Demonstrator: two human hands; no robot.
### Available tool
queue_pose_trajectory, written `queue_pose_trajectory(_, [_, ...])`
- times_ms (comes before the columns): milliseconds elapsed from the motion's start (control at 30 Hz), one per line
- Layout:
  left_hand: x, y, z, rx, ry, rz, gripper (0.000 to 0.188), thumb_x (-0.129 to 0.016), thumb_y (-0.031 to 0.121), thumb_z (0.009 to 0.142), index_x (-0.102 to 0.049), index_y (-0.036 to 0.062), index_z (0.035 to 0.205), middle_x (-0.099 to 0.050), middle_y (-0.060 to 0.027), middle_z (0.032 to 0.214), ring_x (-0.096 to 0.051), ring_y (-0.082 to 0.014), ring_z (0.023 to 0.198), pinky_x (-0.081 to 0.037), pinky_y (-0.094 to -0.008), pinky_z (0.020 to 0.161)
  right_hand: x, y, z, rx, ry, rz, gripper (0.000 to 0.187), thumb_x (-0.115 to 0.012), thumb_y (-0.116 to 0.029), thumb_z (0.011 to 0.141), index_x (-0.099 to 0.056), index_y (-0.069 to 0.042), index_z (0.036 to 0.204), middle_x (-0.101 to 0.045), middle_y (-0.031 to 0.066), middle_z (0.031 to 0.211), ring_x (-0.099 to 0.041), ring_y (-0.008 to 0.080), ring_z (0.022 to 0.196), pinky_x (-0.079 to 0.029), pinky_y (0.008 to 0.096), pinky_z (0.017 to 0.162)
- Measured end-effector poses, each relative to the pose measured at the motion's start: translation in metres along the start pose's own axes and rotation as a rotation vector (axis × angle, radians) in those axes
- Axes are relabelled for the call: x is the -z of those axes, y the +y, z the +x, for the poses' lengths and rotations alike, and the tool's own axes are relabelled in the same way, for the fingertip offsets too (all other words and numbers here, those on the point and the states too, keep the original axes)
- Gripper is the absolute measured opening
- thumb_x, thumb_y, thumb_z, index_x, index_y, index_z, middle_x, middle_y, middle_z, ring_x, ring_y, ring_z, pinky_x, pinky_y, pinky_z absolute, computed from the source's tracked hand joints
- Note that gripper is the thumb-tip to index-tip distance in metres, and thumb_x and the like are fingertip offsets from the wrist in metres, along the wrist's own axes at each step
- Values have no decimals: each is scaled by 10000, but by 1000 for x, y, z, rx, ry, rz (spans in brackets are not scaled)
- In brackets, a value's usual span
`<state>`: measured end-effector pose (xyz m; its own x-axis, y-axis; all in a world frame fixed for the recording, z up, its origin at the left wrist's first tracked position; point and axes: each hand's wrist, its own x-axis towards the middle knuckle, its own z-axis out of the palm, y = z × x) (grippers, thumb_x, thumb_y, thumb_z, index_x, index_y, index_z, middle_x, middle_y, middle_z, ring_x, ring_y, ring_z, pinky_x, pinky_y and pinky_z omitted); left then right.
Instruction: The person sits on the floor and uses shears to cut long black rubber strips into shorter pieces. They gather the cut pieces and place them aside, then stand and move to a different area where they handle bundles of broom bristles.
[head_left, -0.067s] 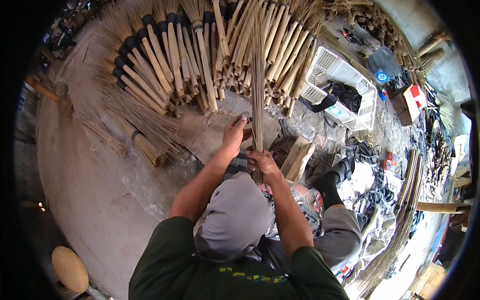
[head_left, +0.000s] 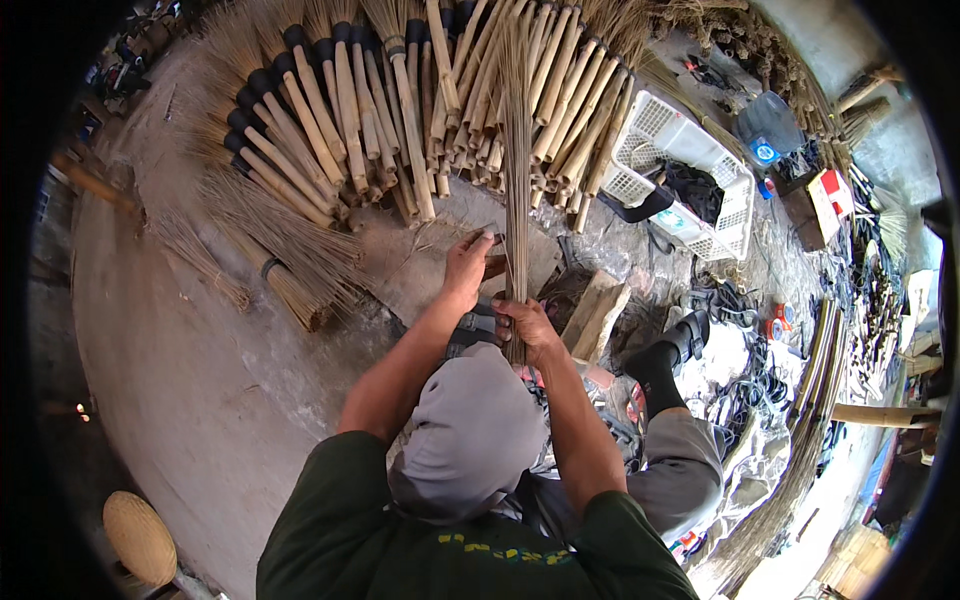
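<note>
A long, thin bundle of brown broom sticks (head_left: 516, 180) stands in front of me, its loose tips pointing away. My right hand (head_left: 530, 325) is wrapped round its lower part. Just left of the bundle is my left hand (head_left: 468, 268), with thumb raised and fingers curled in. A small dark bit shows by that thumb, too small to name, and the fingertips are partly hidden. Below the hands, the lower end of the bundle disappears behind my grey head covering (head_left: 468, 435).
Bamboo-handled brooms (head_left: 320, 120) lie in a wide row at the far side. A tied stick bundle (head_left: 290, 290) rests on the floor at left. To the right are a white plastic crate (head_left: 735, 225), a wooden block (head_left: 597, 315), black strips (head_left: 750, 400) and a water jug (head_left: 768, 125).
</note>
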<state>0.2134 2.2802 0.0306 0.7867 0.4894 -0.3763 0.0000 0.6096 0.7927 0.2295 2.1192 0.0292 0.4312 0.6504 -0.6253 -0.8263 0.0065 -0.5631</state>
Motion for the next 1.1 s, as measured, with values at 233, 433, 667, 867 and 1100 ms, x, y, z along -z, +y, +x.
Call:
queue_pose_trajectory(233, [11,-16,19,120,95,358,273,-752,321,945,-690,74,1044,-709,-28,937,-672,-156,770,-560,-319,659,13,12,13,-46,-1,-8,154,-760,-116,877,-616,-64,883,-523,14,652,-500,150,478,-412,310,453])
queue_pose_trajectory(433, [19,-18,28,91,76,175,256,-774,275,931,-695,73,1067,-705,-19,921,-625,-138,708,-535,-288,622,18,13,15,-14,-15,-50,193,-795,-127,847,-612,-73,817,-557,18,666,-543,160,483,-451,331,454])
queue_pose_trajectory(667, [51,21,34,-88,168,-22,207,-737,213,960,-674,54,1078,-727,-96,985,-715,-222,811,-583,-372,657,30,13,5,-31,37,-144,170,-781,-114,859,-619,-76,895,-544,-3,691,-543,145,526,-453,312,476])
queue_pose_trajectory(867, [77,64,32,-272,300,-84,190,-711,189,970,-679,62,1108,-719,-100,983,-709,-230,819,-587,-389,675,38,9,-4,-49,38,-198,163,-789,-129,835,-634,-82,843,-571,3,675,-550,131,529,-426,303,461])
queue_pose_trajectory(1100, [138,202,-37,-378,421,1463,178,-610,127,999,-712,55,1127,-658,-91,1058,-667,-262,1022,-506,-484,988,78,-5,-19,31,144,-295,154,-762,-131,861,-622,-80,899,-591,-4,694,-561,111,532,-462,295,461])
